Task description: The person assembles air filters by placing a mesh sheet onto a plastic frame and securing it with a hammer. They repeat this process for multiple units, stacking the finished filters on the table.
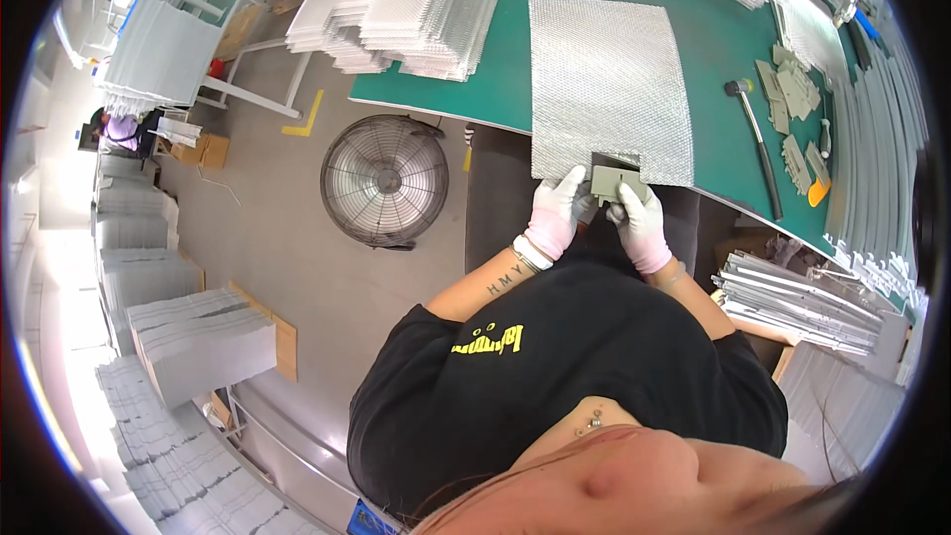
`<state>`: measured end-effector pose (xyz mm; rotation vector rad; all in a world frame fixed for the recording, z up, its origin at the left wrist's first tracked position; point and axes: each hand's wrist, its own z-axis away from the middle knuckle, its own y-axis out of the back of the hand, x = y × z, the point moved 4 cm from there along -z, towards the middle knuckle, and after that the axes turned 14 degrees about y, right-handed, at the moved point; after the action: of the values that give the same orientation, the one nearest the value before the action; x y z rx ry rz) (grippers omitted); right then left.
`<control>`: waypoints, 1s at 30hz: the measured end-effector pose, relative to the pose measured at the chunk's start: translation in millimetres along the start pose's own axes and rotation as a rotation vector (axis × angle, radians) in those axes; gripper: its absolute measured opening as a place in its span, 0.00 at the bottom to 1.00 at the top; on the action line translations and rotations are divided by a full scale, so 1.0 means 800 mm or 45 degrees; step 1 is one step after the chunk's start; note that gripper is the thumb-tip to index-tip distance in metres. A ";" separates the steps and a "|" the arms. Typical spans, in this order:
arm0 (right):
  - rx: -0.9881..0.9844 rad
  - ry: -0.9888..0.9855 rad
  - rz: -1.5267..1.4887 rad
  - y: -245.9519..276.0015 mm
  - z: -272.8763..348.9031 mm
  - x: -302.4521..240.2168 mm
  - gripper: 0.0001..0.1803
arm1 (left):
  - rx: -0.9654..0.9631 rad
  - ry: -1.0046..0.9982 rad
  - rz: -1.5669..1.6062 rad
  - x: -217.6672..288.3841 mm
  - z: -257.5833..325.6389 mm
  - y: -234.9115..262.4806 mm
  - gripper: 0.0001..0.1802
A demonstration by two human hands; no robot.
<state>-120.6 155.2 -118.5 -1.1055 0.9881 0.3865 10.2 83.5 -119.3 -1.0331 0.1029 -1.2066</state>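
Note:
A silvery mesh sheet (609,79) lies on the green table, its near edge reaching past the table's front and cut by a rectangular notch. At that notch is a small flat grey-green plate (612,181) with slots and tabs along its edge. My right hand (640,226), in a white and pink glove, pinches the plate's right side. My left hand (557,208), gloved the same way, is closed at the plate's left edge, beside the mesh. Some of its fingers are hidden underneath.
A hammer (758,144) lies on the green table (505,69), right of the sheet. Beyond it are several loose grey-green plates (792,89) and an orange-handled tool (818,190). Mesh stacks (416,0) stand at the far left. A floor fan (386,181) is left of me.

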 end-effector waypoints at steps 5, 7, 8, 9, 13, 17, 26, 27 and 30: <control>-0.027 0.063 0.238 0.005 -0.002 -0.001 0.06 | 0.046 -0.121 -0.074 0.007 0.004 -0.005 0.08; -0.019 0.041 0.193 0.005 -0.001 0.001 0.07 | 0.035 -0.113 -0.113 0.007 0.002 0.000 0.08; -0.022 0.031 0.168 0.005 -0.001 0.001 0.07 | 0.019 -0.108 -0.115 0.006 0.001 0.001 0.08; -0.026 0.020 0.144 0.005 0.000 0.001 0.07 | 0.003 -0.104 -0.117 0.006 0.001 0.002 0.08; 0.014 0.118 0.407 0.003 0.002 -0.004 0.09 | 0.033 -0.070 -0.176 0.005 0.005 0.004 0.10; -0.003 0.056 0.369 0.004 0.003 -0.004 0.11 | 0.033 -0.030 -0.135 0.007 0.016 -0.008 0.12; -0.127 0.002 0.430 0.013 -0.002 -0.003 0.12 | -0.026 0.106 -0.105 0.008 0.016 -0.006 0.14; -0.125 -0.005 0.427 0.014 -0.001 -0.002 0.12 | -0.007 0.092 -0.118 0.008 0.018 -0.008 0.13; -0.085 0.009 0.335 0.004 0.004 -0.007 0.13 | 0.036 -0.006 -0.127 0.008 0.018 -0.009 0.13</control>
<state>-124.4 160.3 -115.6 -1.0391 1.1376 0.6324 15.8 87.2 -103.1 -1.0263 0.0307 -1.2919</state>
